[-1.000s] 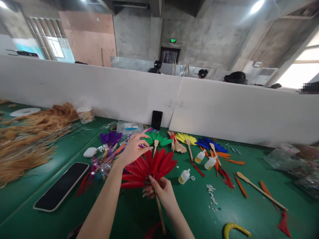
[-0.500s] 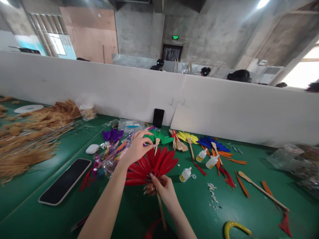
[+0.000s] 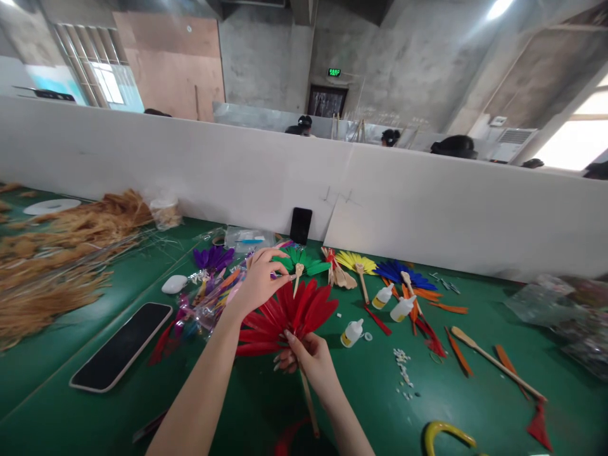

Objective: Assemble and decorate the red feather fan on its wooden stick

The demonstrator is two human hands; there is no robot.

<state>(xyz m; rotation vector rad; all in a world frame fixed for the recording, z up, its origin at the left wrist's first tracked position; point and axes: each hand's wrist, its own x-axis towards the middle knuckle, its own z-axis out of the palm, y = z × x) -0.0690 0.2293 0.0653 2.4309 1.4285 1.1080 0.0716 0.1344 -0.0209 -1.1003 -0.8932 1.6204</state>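
A red feather fan with a thin wooden handle is held over the table by my right hand, its thumb and fingers closed round the base of the feathers. My left hand hovers above the fan's upper left feathers, thumb and forefinger pinched together. Whatever lies between those fingertips, if anything, is too small to make out. Just beyond it is a green feather fan. Several small white glue bottles stand to the right, the nearest glue bottle open, with its cap beside it.
Yellow and blue feather fans lie farther back. Small white beads are scattered on the green table at right, near a bare wooden fan stick. A phone lies at left; another phone leans on the white partition.
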